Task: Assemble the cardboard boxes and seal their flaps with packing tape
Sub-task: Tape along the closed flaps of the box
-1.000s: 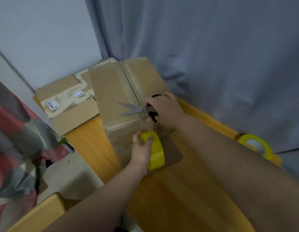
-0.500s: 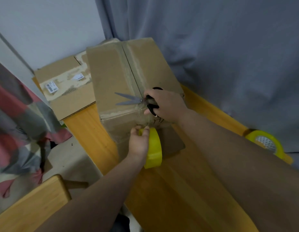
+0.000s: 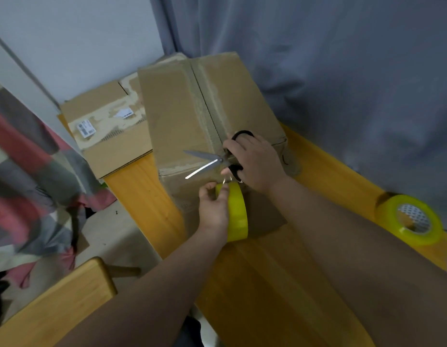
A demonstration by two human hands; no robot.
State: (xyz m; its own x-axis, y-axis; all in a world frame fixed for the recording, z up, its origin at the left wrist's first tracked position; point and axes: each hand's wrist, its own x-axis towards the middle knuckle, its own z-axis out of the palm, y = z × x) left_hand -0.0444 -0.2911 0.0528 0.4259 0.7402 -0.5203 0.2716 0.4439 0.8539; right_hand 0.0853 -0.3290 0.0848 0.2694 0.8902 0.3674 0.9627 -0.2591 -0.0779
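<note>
The left hand (image 3: 213, 209) grips the roll (image 3: 236, 214) of yellow tape, fingers curled over its rim and thumb at its top, and holds it on edge against the near face of the box (image 3: 182, 113). The right hand (image 3: 255, 161) holds the scissors (image 3: 207, 161) with fingers through the black loops. The blades are spread apart and point left, over the box's near top edge. A small glint shows just above the roll, but the strip running from roll to box is too faint to trace.

The roll looks light, with a stiff core, so a grip across the rim should steady it. The film itself is probably thin, sticky and quick to cling to itself, so it likely needs to stay taut while it is cut. The scissors are rigid and sharp and are best handled by the loops alone. The box is probably hollow and light. Its panels look stiff, yet it may slide or dent under a hard push, so pressure is safest near its edges.

The left forearm comes up from the lower left with the wrist nearly straight. The right arm reaches in from the lower right, across the table (image 3: 142, 186), with the hand resting at the box's top near corner.

The box stands at the table's far end, its top seam already taped. A spare roll (image 3: 410, 219) lies flat near the right edge, well apart.
</note>
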